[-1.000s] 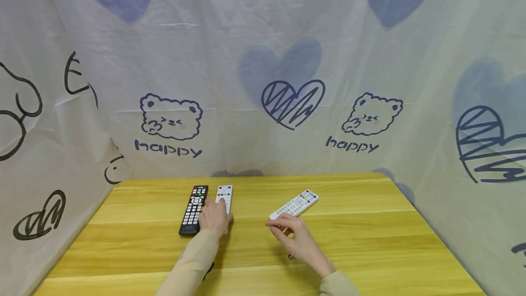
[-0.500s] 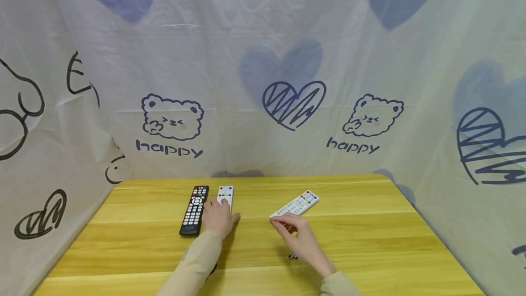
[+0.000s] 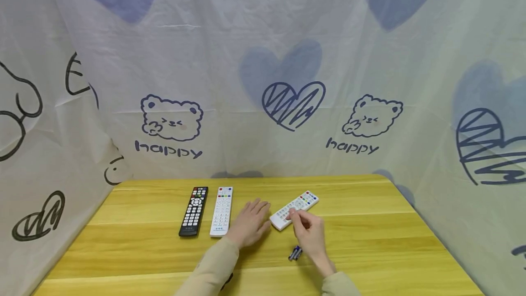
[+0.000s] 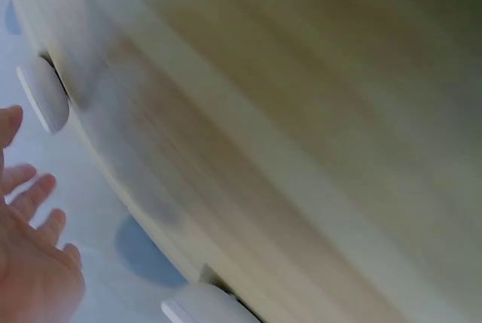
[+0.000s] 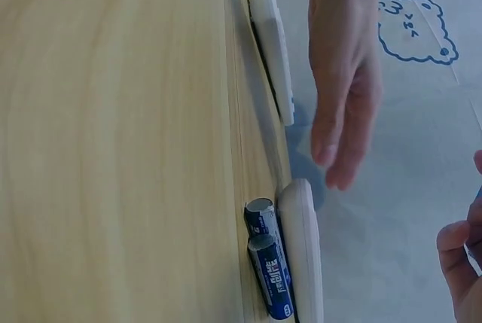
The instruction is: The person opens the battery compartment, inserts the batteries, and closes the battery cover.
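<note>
My left hand has its fingers spread over the table between two white remote controls, and nothing shows in its grasp. In the left wrist view the same hand shows loose, parted fingers. The straight white remote lies just left of it. Right of it the second white remote lies slanted, buttons up. My right hand is over the near end of this slanted remote, thumb and index finger bent loosely together, with nothing seen between them. Two blue batteries lie side by side near that wrist.
A black remote control lies at the left, beside the straight white one. The yellow wood-grain table ends at a pale cloth backdrop printed with hearts and bears, which also hangs along both sides.
My left hand has come off the straight white remote and moved right, uncovering it. My right hand has shifted slightly over the slanted remote, and the batteries now show fully.
</note>
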A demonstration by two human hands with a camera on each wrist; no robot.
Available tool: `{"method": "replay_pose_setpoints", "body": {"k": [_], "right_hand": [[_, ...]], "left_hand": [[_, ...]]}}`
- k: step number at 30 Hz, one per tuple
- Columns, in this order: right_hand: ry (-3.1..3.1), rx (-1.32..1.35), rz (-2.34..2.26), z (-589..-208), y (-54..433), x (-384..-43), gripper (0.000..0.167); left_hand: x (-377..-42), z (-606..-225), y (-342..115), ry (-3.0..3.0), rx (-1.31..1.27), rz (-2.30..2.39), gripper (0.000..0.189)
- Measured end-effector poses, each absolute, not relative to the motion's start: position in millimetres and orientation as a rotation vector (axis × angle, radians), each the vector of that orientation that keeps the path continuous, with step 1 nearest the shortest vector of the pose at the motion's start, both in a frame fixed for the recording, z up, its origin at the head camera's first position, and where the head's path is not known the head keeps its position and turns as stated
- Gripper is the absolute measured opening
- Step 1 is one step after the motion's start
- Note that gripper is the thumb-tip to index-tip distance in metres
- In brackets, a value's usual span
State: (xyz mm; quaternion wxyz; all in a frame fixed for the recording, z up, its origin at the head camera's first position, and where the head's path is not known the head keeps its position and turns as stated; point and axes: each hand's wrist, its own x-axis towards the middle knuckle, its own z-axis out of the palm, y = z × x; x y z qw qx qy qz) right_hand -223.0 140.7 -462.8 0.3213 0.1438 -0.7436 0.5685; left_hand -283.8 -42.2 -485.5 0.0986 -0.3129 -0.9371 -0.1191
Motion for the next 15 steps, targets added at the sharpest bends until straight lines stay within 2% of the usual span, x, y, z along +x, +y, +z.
{"method": "replay_pose_setpoints", "body": {"k": [7,15], "right_hand": [[-1.964,0.339,1.498,-467,145,-226,0.026],[-2.007,0.318,1.529,-467,144,-226,0.022]], "left_hand": [[-279,-488,-31,-2.79,-1.12,-0.253,0.051],[-274,-484,-26,-2.885,-1.043,-0.21,0.049]]}}
